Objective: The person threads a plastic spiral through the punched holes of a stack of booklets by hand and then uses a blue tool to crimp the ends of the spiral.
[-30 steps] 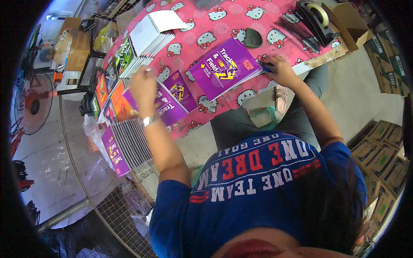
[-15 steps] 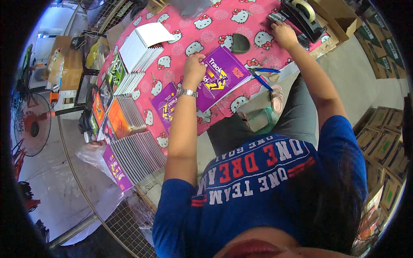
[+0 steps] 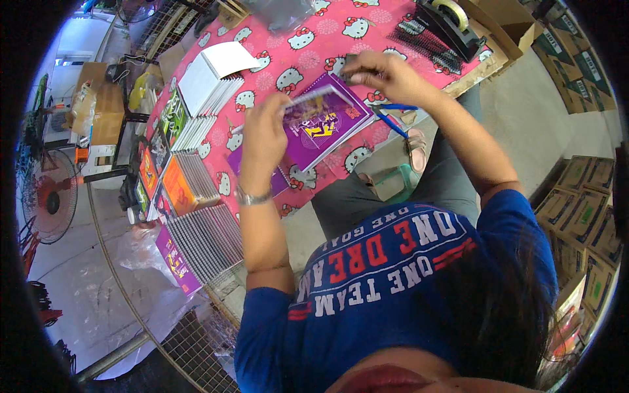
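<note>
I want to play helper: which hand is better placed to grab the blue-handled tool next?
Probably the right hand. It is closer to the blue-handled tool, while the left hand is across the purple notebook. I can't tell whether the right one is empty.

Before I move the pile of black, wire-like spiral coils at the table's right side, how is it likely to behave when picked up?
The pile of black, wire-like spiral coils will probably feel light, since the strands look thin and open. Coils may tangle, as they lie crowded together. Pushed, some might roll, given their rounded shape.
</note>
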`<state>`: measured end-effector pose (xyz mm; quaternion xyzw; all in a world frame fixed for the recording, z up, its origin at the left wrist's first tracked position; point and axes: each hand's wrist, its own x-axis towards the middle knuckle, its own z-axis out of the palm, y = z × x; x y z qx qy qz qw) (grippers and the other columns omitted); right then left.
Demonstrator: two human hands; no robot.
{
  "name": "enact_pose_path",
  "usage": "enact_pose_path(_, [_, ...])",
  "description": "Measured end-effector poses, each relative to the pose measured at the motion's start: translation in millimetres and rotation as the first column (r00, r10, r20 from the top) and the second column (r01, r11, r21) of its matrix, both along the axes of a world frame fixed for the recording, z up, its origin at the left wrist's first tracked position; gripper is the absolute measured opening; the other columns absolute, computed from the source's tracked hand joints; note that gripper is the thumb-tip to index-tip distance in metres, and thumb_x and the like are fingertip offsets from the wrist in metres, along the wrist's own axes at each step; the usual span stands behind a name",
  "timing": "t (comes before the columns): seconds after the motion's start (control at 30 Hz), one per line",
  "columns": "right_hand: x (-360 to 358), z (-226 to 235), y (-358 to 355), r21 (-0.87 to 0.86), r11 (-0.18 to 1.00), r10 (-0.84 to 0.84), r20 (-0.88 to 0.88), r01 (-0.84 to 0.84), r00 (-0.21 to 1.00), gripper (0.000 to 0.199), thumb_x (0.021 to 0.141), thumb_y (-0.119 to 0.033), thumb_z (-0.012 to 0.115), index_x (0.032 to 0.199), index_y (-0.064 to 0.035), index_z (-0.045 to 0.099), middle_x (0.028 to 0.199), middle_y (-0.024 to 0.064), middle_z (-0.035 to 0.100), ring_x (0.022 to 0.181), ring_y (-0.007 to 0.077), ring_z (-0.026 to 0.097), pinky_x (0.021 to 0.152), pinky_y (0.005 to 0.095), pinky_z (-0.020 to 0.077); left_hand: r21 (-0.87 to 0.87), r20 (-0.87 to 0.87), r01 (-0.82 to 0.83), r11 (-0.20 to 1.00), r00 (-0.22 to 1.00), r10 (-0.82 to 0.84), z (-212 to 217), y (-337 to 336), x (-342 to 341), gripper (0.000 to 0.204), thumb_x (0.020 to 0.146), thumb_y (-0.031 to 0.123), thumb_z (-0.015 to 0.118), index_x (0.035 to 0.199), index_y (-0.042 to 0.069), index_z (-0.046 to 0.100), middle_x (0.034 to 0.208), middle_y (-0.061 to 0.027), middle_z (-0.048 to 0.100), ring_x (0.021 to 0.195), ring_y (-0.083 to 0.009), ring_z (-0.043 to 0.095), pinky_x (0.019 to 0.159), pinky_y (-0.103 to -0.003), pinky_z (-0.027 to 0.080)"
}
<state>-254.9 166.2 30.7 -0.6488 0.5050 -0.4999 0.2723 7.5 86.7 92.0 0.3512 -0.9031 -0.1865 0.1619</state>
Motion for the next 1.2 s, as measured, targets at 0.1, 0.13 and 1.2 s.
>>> enact_pose_path(0.1, [19.6,10.3,12.0,-0.022,0.989,0.143,-0.080,-0.145,0.987,0.022,0.085,-0.004,0.063,0.107,-0.0032,0.066,0.096,0.0092,0.063,0.093,0.0199,0.061,0.082,0.0311,0.0481,-0.200,0.018,0.024,0.979,1.000,-0.021,-17.2,23.1,10.8,0.025,0.083,0.000,0.050,0.107,0.004,0.058,0.100,-0.0154,0.061,0.097,-0.0326,0.056,0.089,-0.042,0.038])
enact_pose_path(0.13, [21.3,9.3,13.7,-0.020,0.990,0.141,-0.078,-0.143,0.987,0.022,0.085,-0.004,0.063,0.107,-0.0032,0.066,0.096,0.0092,0.063,0.093,0.0199,0.061,0.082,0.0311,0.0481,-0.199,0.020,0.026,0.980,1.000,-0.023,-23.4,25.4,9.4,0.025,0.083,0.000,0.050,0.107,0.004,0.058,0.100,-0.0154,0.061,0.097,-0.0326,0.056,0.089,-0.042,0.038])
enact_pose_path(1.2, [44.0,40.4,32.0,0.098,0.990,-0.061,-0.336,0.099,0.940,0.034,0.088,-0.010,0.059,0.121,-0.0064,0.052,0.091,0.0169,0.060,0.084,0.0309,0.063,0.072,0.0401,0.0488,-0.369,-0.122,0.128,0.920,0.975,-0.185,-39.2,23.8,-41.3,0.020,0.087,0.016,0.058,0.104,0.006,0.054,0.099,-0.0074,0.061,0.101,-0.0269,0.056,0.109,-0.050,0.025])
